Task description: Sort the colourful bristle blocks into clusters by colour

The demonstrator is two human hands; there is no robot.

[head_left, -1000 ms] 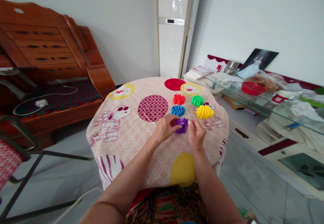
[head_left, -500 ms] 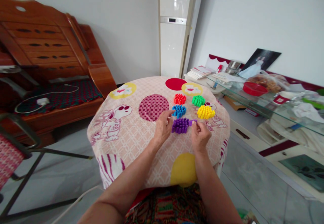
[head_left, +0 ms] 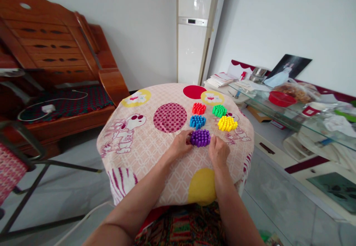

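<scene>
A cluster of small purple pegs (head_left: 200, 138) stands upright and closely packed on the cloth-covered table. My left hand (head_left: 181, 144) presses against its left side, the fingers curled round the edge. On the opposite side, my right hand (head_left: 219, 151) is closed with thumb and fingertips against the pegs; its fingers are partly hidden. Just behind are blue pegs (head_left: 197, 121), with yellow pegs (head_left: 227, 123) to their right. Farther back stand red pegs (head_left: 198, 108) and green pegs (head_left: 219, 110), each colour in its own group.
A patterned tablecloth (head_left: 144, 134) covers the round table. To the right, a glass-topped stand (head_left: 258, 99) holds a red bowl (head_left: 282, 98), papers and bags. A wooden bench (head_left: 52, 53) is at the left, with a metal-framed chair (head_left: 36, 164) in front of it.
My right hand has brought a loose purple piece in against the cluster's right side. My left hand has drawn back from beside the blue pegs to the purple cluster's left side.
</scene>
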